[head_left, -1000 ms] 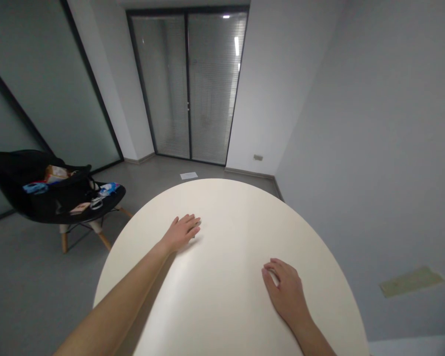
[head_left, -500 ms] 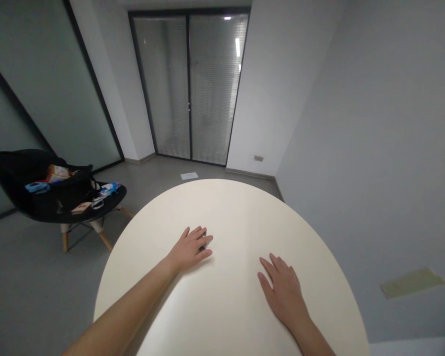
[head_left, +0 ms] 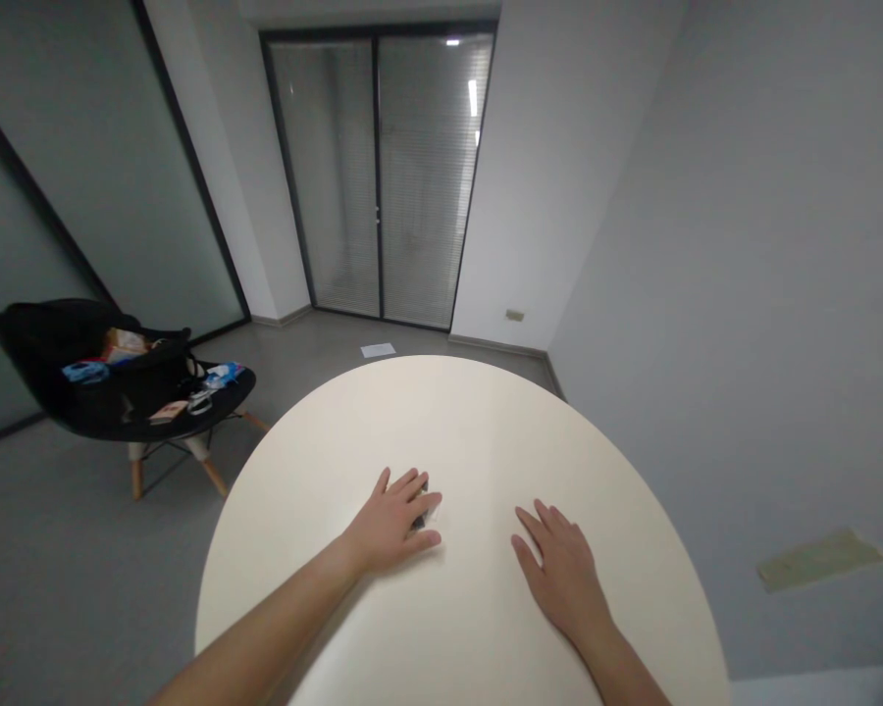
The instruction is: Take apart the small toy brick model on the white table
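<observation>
My left hand (head_left: 397, 518) lies palm down on the round cream table (head_left: 448, 412), fingers stretched out over a small dark object (head_left: 420, 514) that shows only between the fingers; I cannot make out what it is. My right hand (head_left: 561, 571) rests flat on the table to the right, fingers spread, with nothing under it that I can see. About a hand's width separates the two hands.
A black chair (head_left: 88, 392) on wooden legs stands at the left, loaded with a dark bag and small items. Glass doors with blinds (head_left: 379, 176) close the far wall. A sheet of paper (head_left: 377, 349) lies on the grey floor. A wall runs along the right.
My left hand has slid toward me and to the right across the table, with the small dark object now showing under its fingers. My right hand has flattened and spread its fingers.
</observation>
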The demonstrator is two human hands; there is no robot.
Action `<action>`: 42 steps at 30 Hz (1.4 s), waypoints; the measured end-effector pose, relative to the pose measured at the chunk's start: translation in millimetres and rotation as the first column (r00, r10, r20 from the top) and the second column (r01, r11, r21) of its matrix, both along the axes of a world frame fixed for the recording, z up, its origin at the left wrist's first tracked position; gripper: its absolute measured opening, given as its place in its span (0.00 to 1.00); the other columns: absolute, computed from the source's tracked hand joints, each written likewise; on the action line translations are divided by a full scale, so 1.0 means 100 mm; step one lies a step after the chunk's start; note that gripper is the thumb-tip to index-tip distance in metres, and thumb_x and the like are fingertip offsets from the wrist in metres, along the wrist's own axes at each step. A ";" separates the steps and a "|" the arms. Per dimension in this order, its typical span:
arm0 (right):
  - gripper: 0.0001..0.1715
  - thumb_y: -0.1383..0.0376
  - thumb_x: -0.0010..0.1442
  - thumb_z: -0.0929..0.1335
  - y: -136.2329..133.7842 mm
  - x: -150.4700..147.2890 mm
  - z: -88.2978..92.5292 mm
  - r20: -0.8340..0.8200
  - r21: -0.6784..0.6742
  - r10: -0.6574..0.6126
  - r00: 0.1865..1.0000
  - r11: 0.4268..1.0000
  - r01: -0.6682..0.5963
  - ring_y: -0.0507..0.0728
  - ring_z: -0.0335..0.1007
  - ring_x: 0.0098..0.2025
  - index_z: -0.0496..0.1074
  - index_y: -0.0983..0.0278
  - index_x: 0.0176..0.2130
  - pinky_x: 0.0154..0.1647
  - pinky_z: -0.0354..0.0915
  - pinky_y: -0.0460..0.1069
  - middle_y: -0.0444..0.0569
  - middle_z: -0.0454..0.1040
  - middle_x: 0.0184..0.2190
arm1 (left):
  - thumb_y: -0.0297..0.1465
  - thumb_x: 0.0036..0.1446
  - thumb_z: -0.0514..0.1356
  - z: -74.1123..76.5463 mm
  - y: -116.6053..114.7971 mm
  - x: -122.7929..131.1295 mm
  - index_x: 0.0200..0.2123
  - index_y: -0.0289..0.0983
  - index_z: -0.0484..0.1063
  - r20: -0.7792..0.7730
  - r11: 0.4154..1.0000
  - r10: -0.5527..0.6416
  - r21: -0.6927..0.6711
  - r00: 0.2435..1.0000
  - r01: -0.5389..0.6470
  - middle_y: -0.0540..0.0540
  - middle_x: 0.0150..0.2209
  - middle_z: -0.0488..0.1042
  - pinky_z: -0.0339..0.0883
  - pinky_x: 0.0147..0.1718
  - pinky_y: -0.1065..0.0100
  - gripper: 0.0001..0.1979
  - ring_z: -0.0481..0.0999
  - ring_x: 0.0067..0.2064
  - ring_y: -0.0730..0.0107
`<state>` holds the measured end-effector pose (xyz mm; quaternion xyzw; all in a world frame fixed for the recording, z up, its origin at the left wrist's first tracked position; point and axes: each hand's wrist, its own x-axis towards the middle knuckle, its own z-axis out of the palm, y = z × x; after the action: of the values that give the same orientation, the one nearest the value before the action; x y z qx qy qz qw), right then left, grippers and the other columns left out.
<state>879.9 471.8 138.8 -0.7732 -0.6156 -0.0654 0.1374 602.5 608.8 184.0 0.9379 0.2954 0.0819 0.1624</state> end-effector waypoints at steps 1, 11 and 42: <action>0.27 0.53 0.66 0.59 0.00 0.00 0.00 0.000 0.001 0.001 1.000 1.000 -0.001 0.67 0.57 0.65 0.71 0.59 0.58 0.64 0.52 0.66 0.55 0.65 0.63 | 0.54 0.61 0.52 0.00 -0.04 0.01 0.63 0.46 0.61 0.001 1.000 -0.011 -0.001 1.000 0.011 0.38 0.68 0.54 0.36 0.63 0.36 0.32 0.49 0.69 0.46; 0.26 0.55 0.66 0.61 -0.01 -0.01 0.02 -0.022 0.025 0.006 1.000 1.000 -0.005 0.68 0.58 0.64 0.72 0.60 0.57 0.63 0.52 0.66 0.57 0.66 0.62 | 0.55 0.60 0.53 0.02 -0.43 0.15 0.65 0.45 0.59 0.064 0.983 -0.165 -0.065 0.984 0.169 0.37 0.68 0.55 0.34 0.63 0.34 0.35 0.50 0.69 0.43; 0.15 0.55 0.61 0.66 0.60 -0.26 0.49 -0.082 -0.103 -0.076 0.994 0.992 0.067 0.65 0.69 0.44 0.77 0.59 0.44 0.42 0.63 0.57 0.57 0.73 0.41 | 0.33 0.56 0.59 0.08 0.02 0.25 0.39 0.44 0.81 0.168 0.962 0.122 -0.263 0.978 -0.075 0.49 0.37 0.79 0.63 0.36 0.70 0.11 0.76 0.37 0.66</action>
<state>853.6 532.0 187.9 -0.8029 -0.5834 -0.0062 0.1225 627.8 611.0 191.9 0.8818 0.3337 0.1369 0.3037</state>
